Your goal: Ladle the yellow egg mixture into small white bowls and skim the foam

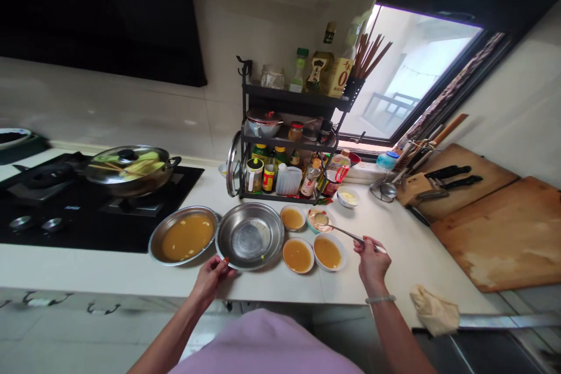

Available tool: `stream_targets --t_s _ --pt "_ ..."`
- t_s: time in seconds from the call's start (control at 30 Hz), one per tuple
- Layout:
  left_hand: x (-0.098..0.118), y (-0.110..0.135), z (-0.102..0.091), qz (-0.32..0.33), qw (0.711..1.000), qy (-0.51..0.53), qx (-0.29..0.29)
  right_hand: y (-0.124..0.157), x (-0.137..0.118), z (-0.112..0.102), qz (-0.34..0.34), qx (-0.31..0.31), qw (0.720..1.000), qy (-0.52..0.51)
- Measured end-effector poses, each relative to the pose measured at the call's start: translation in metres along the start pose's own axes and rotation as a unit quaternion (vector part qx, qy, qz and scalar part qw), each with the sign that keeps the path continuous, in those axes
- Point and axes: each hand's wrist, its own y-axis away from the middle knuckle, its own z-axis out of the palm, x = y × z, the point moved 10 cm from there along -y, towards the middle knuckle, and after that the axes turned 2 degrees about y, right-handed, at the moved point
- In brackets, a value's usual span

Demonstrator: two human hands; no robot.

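Note:
My right hand is closed on the handle of a metal spoon. The spoon's bowl hangs over a small bowl of pale mixture. My left hand grips the near rim of an almost bare steel basin. To its left stands a second steel basin filled with yellow liquid. Three small white bowls of yellow liquid, one far, one near, one right, sit between my hands.
A lidded wok rests on the black hob at left. A black spice rack with bottles stands at the back. Wooden cutting boards, a knife block and a crumpled cloth lie at right.

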Motion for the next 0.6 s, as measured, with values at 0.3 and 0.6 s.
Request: stream_targets --t_s 0.3,0.6 --pt "0.002 -0.001 0.007 0.002 1.000 0.011 -0.002 0.039 -0.037 0.044 -0.006 -0.109 0.994 0.026" --pt "0.005 0.000 -0.005 0.061 0.996 -0.056 0.036 0.115 -0.029 0.103 -0.074 -0.284 0.954 0.063"
